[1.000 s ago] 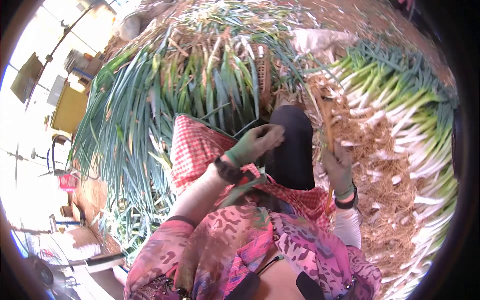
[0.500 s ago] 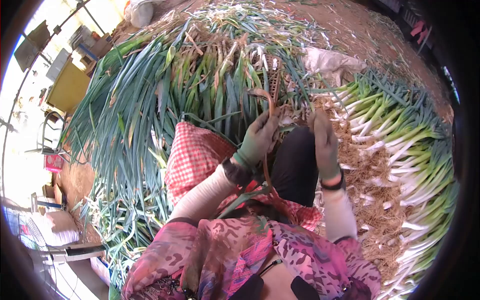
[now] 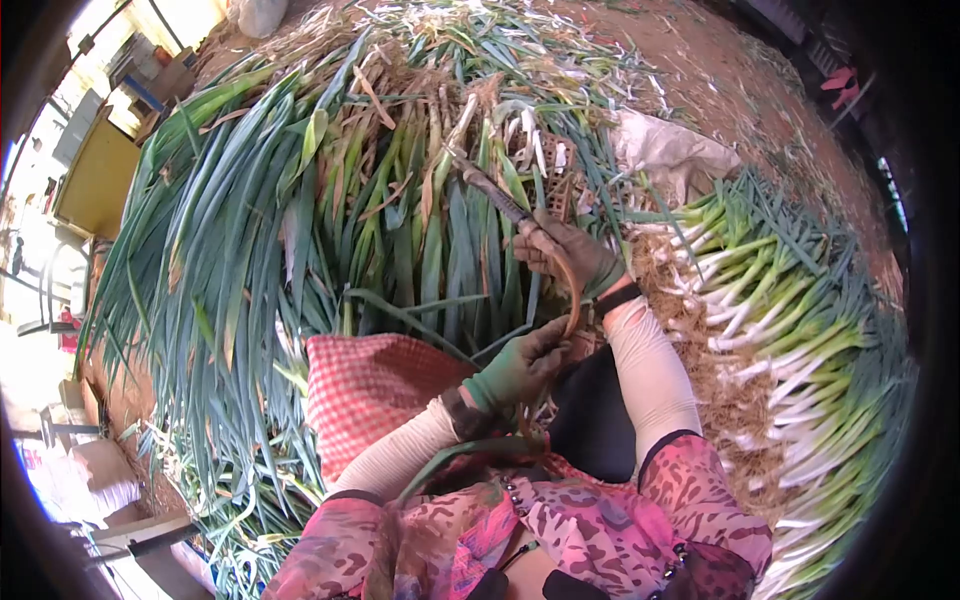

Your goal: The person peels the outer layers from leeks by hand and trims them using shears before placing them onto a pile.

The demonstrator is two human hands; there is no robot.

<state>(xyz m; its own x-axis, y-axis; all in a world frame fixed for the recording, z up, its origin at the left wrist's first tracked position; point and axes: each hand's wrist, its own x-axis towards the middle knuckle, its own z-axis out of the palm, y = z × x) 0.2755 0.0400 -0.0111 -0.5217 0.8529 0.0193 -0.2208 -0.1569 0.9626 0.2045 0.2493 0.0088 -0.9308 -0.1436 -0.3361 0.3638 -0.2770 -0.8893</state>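
The person's right hand [image 3: 570, 250] has its fingers closed around a brown strip [image 3: 575, 300], and the left hand [image 3: 522, 370] pinches its lower end. Leeks [image 3: 240, 200] are heaped ahead, others lie in a row at right; behind I see a pale sack [image 3: 670, 150], brown floor [image 3: 735, 85], and at left a yellow box [image 3: 92, 185]

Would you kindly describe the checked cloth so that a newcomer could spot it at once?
Find the big pile of long green leaves at left and centre. Just below it, left of the person's gloved left hand, lies the checked cloth. Its red-and-white squares set it apart from the plain leaves and the pink patterned sleeve nearby.
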